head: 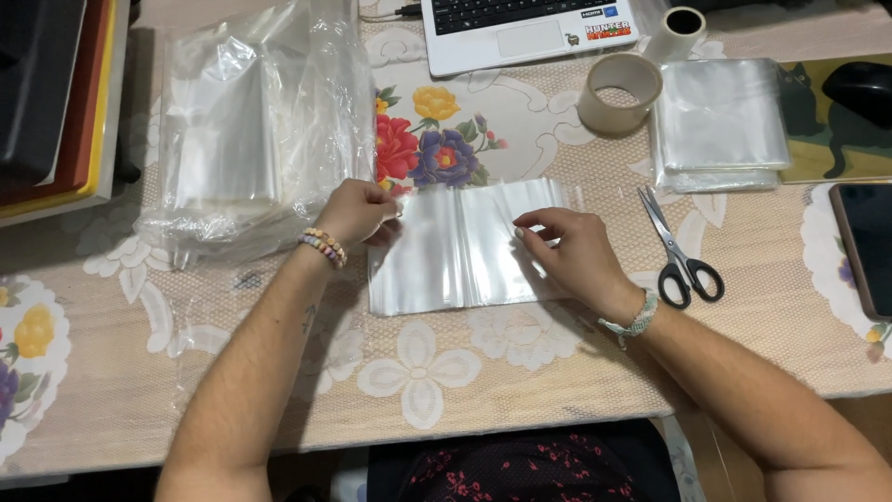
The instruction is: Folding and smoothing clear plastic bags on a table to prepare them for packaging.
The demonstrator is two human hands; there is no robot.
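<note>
Both hands' fingers [534, 223] curled, pressing flat the clear plastic bag [455, 251].

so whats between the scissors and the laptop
In the head view, a roll of clear tape lies on the floral tablecloth between the scissors and the laptop.

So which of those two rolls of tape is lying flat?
The larger beige roll, nearer the hands, lies flat with its hole facing up. The smaller white roll beside the laptop stands tilted.

Dark phone screen [866, 246] right; colourful sticker [608, 31] on laptop [530, 33].
</note>
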